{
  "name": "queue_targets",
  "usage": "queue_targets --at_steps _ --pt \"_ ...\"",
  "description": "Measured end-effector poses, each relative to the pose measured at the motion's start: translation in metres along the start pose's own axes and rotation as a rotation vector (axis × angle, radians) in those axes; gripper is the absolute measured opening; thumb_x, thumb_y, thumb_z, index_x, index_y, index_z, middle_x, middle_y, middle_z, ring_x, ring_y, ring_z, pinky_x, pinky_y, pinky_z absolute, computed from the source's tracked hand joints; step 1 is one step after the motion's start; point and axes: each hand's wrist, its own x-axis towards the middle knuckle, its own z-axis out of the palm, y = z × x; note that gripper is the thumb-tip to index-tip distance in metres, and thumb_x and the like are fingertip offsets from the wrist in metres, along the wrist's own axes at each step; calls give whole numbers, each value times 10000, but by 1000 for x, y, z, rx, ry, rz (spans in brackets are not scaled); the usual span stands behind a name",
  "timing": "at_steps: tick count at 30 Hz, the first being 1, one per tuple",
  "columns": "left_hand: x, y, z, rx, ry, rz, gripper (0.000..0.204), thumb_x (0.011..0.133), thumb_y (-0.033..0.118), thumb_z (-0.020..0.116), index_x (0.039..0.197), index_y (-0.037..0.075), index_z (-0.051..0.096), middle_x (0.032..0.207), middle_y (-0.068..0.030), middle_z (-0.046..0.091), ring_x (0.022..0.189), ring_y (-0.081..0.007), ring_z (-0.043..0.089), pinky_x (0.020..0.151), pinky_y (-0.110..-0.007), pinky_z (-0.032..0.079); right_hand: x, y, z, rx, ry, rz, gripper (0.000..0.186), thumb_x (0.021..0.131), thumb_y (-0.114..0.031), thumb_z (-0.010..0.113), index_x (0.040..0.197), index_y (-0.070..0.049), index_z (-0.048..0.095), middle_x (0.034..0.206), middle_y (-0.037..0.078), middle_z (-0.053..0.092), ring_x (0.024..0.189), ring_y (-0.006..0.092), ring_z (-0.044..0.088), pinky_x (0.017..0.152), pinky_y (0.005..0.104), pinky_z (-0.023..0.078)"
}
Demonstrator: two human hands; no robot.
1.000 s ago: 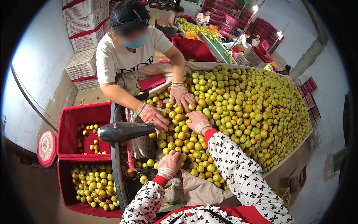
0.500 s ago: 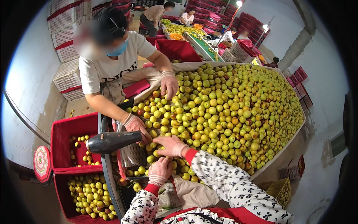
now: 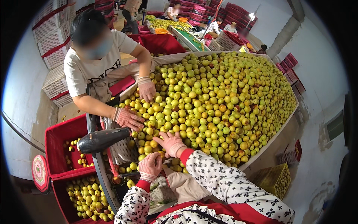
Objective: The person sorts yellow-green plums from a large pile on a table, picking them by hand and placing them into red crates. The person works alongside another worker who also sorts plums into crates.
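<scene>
A large heap of round yellow-green jujubes (image 3: 223, 108), some with reddish-brown patches, covers the sorting table. My right hand (image 3: 171, 144), in a pink-and-white striped glove, lies over the near edge of the heap with its fingers spread, touching the fruit. Lower and to the left, my left hand (image 3: 150, 167), gloved alike, is closed with curled fingers; whatever is inside them is hidden. Across from me a co-worker's gloved hands rest on jujubes, one hand (image 3: 128, 118) near the black hair dryer (image 3: 102, 140), the other hand (image 3: 146, 89) farther back.
Left of the table stand two red-lined crates, one crate (image 3: 56, 149) with a few jujubes, the nearer with many jujubes (image 3: 89, 198). A beige cloth (image 3: 186, 184) hangs by my left wrist. A yellow crate (image 3: 274, 181) sits at the right. Other people work behind.
My left hand has drawn slightly left and curled its fingers; my right hand stays spread on the fruit. The co-worker's far hand has shifted nearer. The whole view has tilted a little.
</scene>
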Motion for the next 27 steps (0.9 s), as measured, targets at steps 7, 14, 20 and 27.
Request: queue_targets --at_steps 7,14,20,27 --pt "2 0 3 158 -94 -5 88 860 162 645 887 94 693 796 -128 695 671 -350 667 612 -428 537 36 -9 22 619 21 29 788 765 -429 767 1468 -271 448 1550 143 315 1365 430 371 1107 451 385" --pt "0 -9 3 232 -198 -107 137 876 226 615 911 114 687 844 -122 702 697 -357 670 622 -456 544 -3 64 -45 187 366 184 414 893 -319 624 1286 -191 593 1312 79 603 1156 257 590 1004 398 495" --pt "2 -4 9 219 -195 -79 130 878 237 612 893 122 670 829 -116 695 683 -356 665 598 -462 529 -13 104 7 -101 358 311 292 891 -204 605 1181 -191 632 1180 57 627 1105 305 569 894 429 522" --pt "3 -4 12 235 -204 -80 131 870 242 618 897 135 688 816 -126 694 690 -349 671 613 -462 534 10 32 44 289 362 227 470 908 -111 539 1363 -216 489 1289 118 556 1103 371 580 936 465 521"
